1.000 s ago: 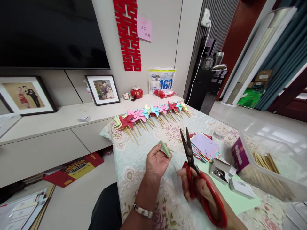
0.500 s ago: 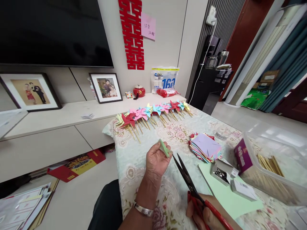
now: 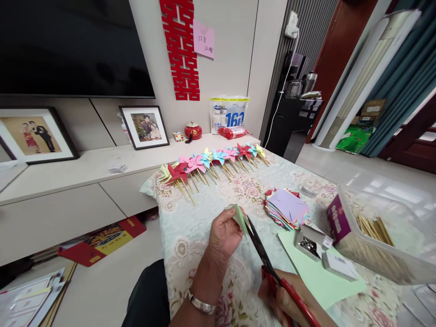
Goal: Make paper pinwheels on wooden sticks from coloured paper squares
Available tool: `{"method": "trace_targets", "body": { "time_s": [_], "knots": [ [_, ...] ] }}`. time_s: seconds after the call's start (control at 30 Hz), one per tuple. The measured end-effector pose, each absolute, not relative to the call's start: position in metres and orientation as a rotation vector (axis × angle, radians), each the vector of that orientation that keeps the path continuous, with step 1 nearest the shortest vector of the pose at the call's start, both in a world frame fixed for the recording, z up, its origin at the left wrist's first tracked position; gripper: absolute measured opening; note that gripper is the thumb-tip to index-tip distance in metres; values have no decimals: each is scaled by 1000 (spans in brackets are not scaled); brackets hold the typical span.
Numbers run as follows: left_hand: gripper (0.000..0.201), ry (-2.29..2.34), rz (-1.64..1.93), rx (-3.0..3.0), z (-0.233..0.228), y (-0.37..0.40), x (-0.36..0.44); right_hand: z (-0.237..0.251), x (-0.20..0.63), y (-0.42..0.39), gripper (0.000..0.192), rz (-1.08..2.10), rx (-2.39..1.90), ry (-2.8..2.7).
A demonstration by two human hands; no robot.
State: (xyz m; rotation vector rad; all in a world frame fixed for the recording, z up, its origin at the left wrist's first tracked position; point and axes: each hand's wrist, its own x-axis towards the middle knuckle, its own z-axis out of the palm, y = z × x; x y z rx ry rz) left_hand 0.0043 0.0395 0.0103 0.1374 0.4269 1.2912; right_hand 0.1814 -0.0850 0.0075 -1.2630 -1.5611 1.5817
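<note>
**Scissor blades meet folded green paper above the floral bench**

The left hand (image 3: 223, 236) sits near the middle of the view, its grip pinched shut on a small folded piece of pale green paper (image 3: 239, 215), which sticks up toward 1 o'clock from the fingertips, raised just above the bench (image 3: 190, 227), a surface covered in a pale floral cloth. The right hand (image 3: 289, 302), at 5 o'clock from the left one and partly cut off by the bottom edge, has its grip closed around the red handles of a pair of black-bladed scissors (image 3: 262, 252). The blades point toward 11 o'clock, and their tips touch the lower right edge of the folded paper; whether the blades are parted there cannot be told.

At 12 o'clock from the hands, along the far edge of the bench, lies a row of coloured paper pinwheels on wooden sticks (image 3: 213, 165). At 2 o'clock is a stack of multicoloured square paper sheets (image 3: 288, 209) with a lilac one on top. At 3 o'clock a flat sheet of light green paper (image 3: 320, 281) carries a small open white box of metal pins (image 3: 309, 243). Further toward 3 o'clock stands a clear plastic tub holding wooden sticks (image 3: 374, 236).
</note>
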Motion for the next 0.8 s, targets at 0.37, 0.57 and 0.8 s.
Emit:
{"method": "trace_targets", "body": {
  "time_s": [0.37, 0.57, 0.8],
  "knots": [
    [9, 479, 1287, 107, 9, 39, 6, 25, 173, -84, 79, 1589, -1351, -1513],
    [10, 480, 1298, 99, 15, 38, 5, 21, 171, -86, 77, 1587, -1346, -1494],
    [2, 443, 1419, 36, 20, 43, -3, 1, 186, -86, 83, 1613, -1279, -1569]
  ]
}}
